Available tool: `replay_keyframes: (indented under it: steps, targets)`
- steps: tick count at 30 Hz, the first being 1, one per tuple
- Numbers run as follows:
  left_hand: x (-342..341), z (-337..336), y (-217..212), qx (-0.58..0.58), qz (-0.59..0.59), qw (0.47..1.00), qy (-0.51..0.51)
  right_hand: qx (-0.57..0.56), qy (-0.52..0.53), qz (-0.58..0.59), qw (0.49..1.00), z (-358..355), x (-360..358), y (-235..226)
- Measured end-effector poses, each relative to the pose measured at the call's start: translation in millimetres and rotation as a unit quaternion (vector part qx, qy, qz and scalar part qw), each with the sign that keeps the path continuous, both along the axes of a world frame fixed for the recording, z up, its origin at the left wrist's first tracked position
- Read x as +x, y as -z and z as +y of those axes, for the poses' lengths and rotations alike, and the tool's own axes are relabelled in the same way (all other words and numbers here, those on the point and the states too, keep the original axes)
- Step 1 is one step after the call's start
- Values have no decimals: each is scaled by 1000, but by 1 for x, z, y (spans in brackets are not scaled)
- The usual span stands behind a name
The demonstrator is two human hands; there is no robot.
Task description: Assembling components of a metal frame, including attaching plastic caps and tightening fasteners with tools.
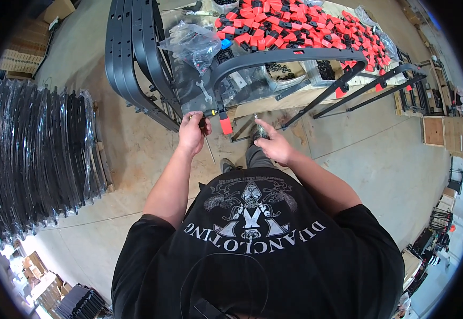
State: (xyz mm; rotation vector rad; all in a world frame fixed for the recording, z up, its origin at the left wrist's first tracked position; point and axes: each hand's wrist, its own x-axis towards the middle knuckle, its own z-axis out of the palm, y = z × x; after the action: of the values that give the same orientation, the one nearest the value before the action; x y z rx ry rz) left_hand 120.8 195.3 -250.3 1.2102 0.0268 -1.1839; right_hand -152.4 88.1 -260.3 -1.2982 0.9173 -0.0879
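A curved black metal frame [290,55] lies across the front of the work table, a red plastic cap [225,126] on its near left end. Beside that end, my left hand [192,134] is closed round a tool with a black-and-yellow part [210,113]. A thin metal rod [209,150] points down from the same hand; whether it belongs to that tool I cannot tell. Right of the cap and apart from it, my right hand [275,144] grips a slim tool [263,131] with a narrow metal tip; its exact kind is unclear.
Red and black plastic caps [295,24] are heaped on the table. A wrench [204,91], a plastic bag [193,45] and a box of small black parts [284,73] lie nearer. More black frames [130,53] stand at left, beyond a wrapped stack of black tubes [34,154].
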Motion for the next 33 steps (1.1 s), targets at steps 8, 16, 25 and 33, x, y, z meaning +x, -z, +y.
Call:
replay_keyframes:
  steps: [8,16,25,33]
  targets:
    - [-15,0,20,-26,-51,997,-45,107,20,1,994,4,45,-57]
    - [-16,-2,11,-10,-72,997,-31,174,2,-14,985,17,76,-69]
    - [-15,-4,13,-9,-85,996,-29,152,10,50,987,8,101,-95]
    - [-17,-6,14,-1,-92,995,-29,161,-3,114,980,-4,123,-120]
